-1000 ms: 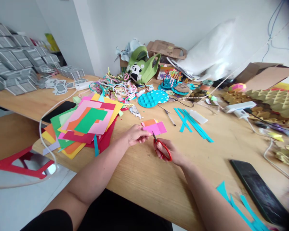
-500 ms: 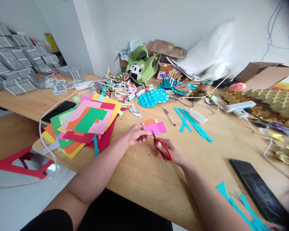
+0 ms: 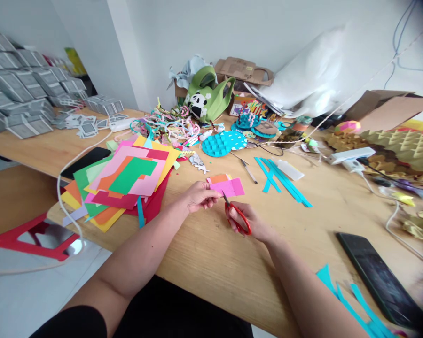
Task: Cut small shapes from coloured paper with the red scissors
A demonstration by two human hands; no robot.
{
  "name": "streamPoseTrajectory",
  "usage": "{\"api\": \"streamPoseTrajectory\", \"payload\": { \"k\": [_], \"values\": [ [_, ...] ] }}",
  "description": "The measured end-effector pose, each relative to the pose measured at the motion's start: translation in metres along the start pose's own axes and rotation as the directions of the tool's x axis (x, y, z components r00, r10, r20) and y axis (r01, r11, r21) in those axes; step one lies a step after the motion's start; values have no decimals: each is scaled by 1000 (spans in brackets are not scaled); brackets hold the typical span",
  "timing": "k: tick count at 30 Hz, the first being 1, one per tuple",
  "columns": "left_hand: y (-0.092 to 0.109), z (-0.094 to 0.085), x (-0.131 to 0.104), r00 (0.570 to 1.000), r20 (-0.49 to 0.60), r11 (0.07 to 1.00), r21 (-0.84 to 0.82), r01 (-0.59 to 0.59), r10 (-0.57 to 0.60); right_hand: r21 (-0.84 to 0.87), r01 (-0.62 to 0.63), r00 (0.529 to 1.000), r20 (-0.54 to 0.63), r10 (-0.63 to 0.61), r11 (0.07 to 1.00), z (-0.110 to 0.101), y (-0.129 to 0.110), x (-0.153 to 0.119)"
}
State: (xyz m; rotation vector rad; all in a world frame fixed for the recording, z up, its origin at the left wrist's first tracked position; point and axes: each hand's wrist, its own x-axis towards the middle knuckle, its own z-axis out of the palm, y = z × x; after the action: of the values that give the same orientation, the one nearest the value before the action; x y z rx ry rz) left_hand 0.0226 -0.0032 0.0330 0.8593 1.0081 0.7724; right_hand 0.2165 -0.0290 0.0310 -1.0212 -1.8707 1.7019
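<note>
Between thumb and fingers, my left hand [image 3: 200,196] pinches the left end of a small pink paper piece [image 3: 232,187]. My right hand [image 3: 248,220] is closed around the red handles of a pair of scissors [image 3: 245,220]. The dark blades point up and left, and their tips meet the lower edge of the pink paper. Just behind it lie small orange paper pieces [image 3: 218,179], partly covered. Left of my left hand is a pile of coloured paper sheets [image 3: 134,176].
Blue paper strips [image 3: 285,180] and a pen [image 3: 248,170] lie beyond my hands. At right rest a phone [image 3: 377,277] and blue scraps [image 3: 338,291]. Toward the back are blue craft discs [image 3: 222,143], a green bag [image 3: 211,101] and pipe cleaners [image 3: 169,124]. A white cable [image 3: 59,183] hangs at left.
Almost nothing differs. The pink paper and the scissors have shifted very slightly; both hands keep the same holds.
</note>
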Motion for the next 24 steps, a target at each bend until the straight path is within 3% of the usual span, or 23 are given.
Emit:
{"api": "streamPoseTrajectory", "payload": {
  "k": [24],
  "values": [
    [2, 2, -2, 1000, -11, 999, 52, -7, 7, -21, 16, 1000, -14, -16, 1000, -3, 1, 1]
  ]
}}
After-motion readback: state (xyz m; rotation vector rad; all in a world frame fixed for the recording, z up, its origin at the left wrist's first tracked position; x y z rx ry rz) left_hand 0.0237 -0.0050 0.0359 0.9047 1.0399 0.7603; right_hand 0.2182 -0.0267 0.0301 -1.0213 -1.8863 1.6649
